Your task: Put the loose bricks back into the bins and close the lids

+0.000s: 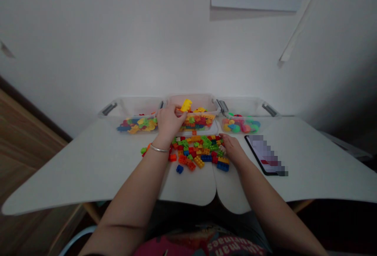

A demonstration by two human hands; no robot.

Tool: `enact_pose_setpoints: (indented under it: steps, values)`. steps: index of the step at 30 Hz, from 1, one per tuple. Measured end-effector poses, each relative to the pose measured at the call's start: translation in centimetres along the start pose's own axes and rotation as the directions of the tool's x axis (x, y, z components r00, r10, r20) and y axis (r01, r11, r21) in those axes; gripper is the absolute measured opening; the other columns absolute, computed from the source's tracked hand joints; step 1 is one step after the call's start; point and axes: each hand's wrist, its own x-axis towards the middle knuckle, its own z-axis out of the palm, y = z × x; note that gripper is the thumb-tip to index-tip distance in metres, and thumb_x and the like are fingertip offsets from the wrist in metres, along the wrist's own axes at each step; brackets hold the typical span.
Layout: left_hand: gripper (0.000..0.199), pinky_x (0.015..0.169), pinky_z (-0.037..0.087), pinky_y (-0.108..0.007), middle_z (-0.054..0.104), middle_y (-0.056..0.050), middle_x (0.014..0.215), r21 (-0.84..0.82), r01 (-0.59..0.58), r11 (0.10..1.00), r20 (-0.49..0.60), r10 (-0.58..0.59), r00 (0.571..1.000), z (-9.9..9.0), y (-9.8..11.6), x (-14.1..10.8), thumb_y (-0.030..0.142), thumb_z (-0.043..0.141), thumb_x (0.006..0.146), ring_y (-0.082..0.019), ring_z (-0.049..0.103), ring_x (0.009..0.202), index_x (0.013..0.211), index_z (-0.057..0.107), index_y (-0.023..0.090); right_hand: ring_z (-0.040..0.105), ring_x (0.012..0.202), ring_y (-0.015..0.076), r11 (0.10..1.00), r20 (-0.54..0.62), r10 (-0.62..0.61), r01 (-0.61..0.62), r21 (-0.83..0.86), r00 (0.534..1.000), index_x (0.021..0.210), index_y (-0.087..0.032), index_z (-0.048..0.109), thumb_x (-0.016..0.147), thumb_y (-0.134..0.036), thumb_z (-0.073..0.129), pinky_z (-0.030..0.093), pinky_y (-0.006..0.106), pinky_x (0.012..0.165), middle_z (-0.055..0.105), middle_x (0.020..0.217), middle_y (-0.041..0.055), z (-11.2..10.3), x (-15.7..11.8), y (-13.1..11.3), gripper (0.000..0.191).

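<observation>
- The left hand has its grip nearly closed, thumb and fingers pinching a yellow block at the front rim of the middle bin.
- A silver bracelet circles that wrist, in front of the middle bin.
- The right hand is at the right edge of the block pile, in front and to the right of the middle bin; I can't tell whether its grip has hold of anything.
- The pile, many-coloured, spreads in front of the middle bin, with a small blue block at its near edge.
- The left bin and right bin flank the middle bin, each holding colourful pieces.
- A phone lies on the white table, in front and to the right of the middle bin.
</observation>
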Motion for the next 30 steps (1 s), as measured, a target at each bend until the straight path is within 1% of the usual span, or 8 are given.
enact_pose_setpoints:
  steps: [6, 10, 13, 16, 18, 22, 26, 30]
  values:
    - [0.038, 0.097, 0.044, -0.047, 0.076, -0.009, 0.099, 0.054, -0.002, 0.999, 0.065, -0.001, 0.998, -0.6, 0.3, 0.4, 0.046, 0.06, 0.086, -0.032, 0.066, 0.1, 0.11, 0.076, 0.02, 0.062, 0.116, 0.0277, 1.0, 0.03, -0.009, 0.009, -0.001, 1.0, 0.122, -0.014, 0.066, 0.097, -0.026, 0.028, 0.045, 0.042, 0.102, 0.07, 0.123, 0.0164, -0.2, 0.0, -0.2, 0.047]
    - [0.036, 0.103, 0.041, -0.05, 0.077, -0.009, 0.101, 0.013, -0.05, 0.999, 0.035, 0.049, 0.998, 0.2, -0.2, 0.3, 0.041, 0.059, 0.088, -0.032, 0.066, 0.104, 0.112, 0.076, 0.02, 0.063, 0.114, 0.03, 1.0, 0.007, 0.005, -0.005, -0.003, 1.0, 0.12, -0.014, 0.067, 0.093, -0.025, 0.037, 0.045, 0.045, 0.101, 0.07, 0.122, 0.0171, 0.0, 0.0, -0.1, 0.042]
    - [0.035, 0.107, 0.039, -0.048, 0.076, -0.009, 0.109, -0.091, -0.125, 0.988, 0.015, 0.126, 0.992, 0.4, -1.0, 0.2, 0.032, 0.058, 0.088, -0.029, 0.065, 0.107, 0.116, 0.073, 0.019, 0.063, 0.113, 0.0286, 0.999, -0.008, 0.031, -0.03, 0.012, 1.0, 0.119, -0.016, 0.068, 0.096, -0.026, 0.031, 0.047, 0.045, 0.099, 0.071, 0.12, 0.0157, 0.1, 0.0, -0.2, 0.045]
    - [0.037, 0.106, 0.041, -0.045, 0.071, -0.01, 0.122, -0.136, -0.187, 0.973, -0.023, 0.186, 0.982, -0.4, -2.2, -0.6, 0.027, 0.055, 0.088, -0.027, 0.062, 0.114, 0.122, 0.068, 0.018, 0.064, 0.113, 0.0274, 0.999, -0.008, 0.038, -0.038, 0.03, 0.999, 0.117, -0.016, 0.069, 0.098, -0.028, 0.029, 0.046, 0.043, 0.1, 0.072, 0.119, 0.0153, 0.1, 0.0, -0.5, 0.046]
    - [0.038, 0.108, 0.038, -0.046, 0.069, -0.01, 0.124, -0.055, -0.205, 0.977, -0.045, 0.202, 0.978, -1.4, -2.9, -1.6, 0.029, 0.053, 0.089, -0.028, 0.059, 0.117, 0.123, 0.066, 0.019, 0.063, 0.114, 0.0277, 0.998, -0.008, 0.044, -0.044, 0.045, 0.999, 0.117, -0.016, 0.069, 0.099, -0.029, 0.029, 0.045, 0.043, 0.101, 0.072, 0.119, 0.016, 0.1, 0.0, -0.7, 0.046]
    - [0.033, 0.105, 0.04, -0.047, 0.067, -0.013, 0.118, 0.113, -0.108, 0.988, -0.055, 0.115, 0.992, -3.5, -4.1, -4.3, 0.031, 0.052, 0.089, -0.031, 0.056, 0.116, 0.115, 0.067, 0.017, 0.062, 0.116, 0.0288, 0.993, 0.01, 0.092, -0.092, 0.076, 0.996, 0.118, -0.014, 0.069, 0.099, -0.034, 0.029, 0.045, 0.043, 0.103, 0.07, 0.121, 0.0175, 0.0, 0.0, -0.9, 0.048]
    - [0.032, 0.11, 0.035, -0.052, 0.068, -0.014, 0.116, 0.255, -0.1, 0.962, 0.091, 0.079, 0.993, -4.3, -5.2, -7.1, 0.034, 0.051, 0.09, -0.033, 0.054, 0.119, 0.111, 0.069, 0.018, 0.06, 0.12, 0.0283, 0.984, 0.001, 0.134, -0.133, 0.117, 0.991, 0.12, -0.016, 0.068, 0.099, -0.04, 0.029, 0.042, 0.045, 0.106, 0.069, 0.125, 0.0159, 0.2, -0.2, -0.9, 0.05]
    - [0.052, 0.114, 0.023, -0.066, 0.057, -0.019, 0.14, 0.404, 0.076, 0.911, 0.204, -0.171, 0.964, -3.3, -7.2, -9.4, 0.047, 0.052, 0.09, -0.041, 0.041, 0.136, 0.132, 0.061, 0.019, 0.058, 0.122, 0.0282, 0.977, -0.013, 0.155, -0.152, 0.152, 0.988, 0.121, -0.016, 0.067, 0.097, -0.042, 0.032, 0.04, 0.047, 0.109, 0.068, 0.127, 0.0154, 0.3, -0.3, -0.9, 0.049]
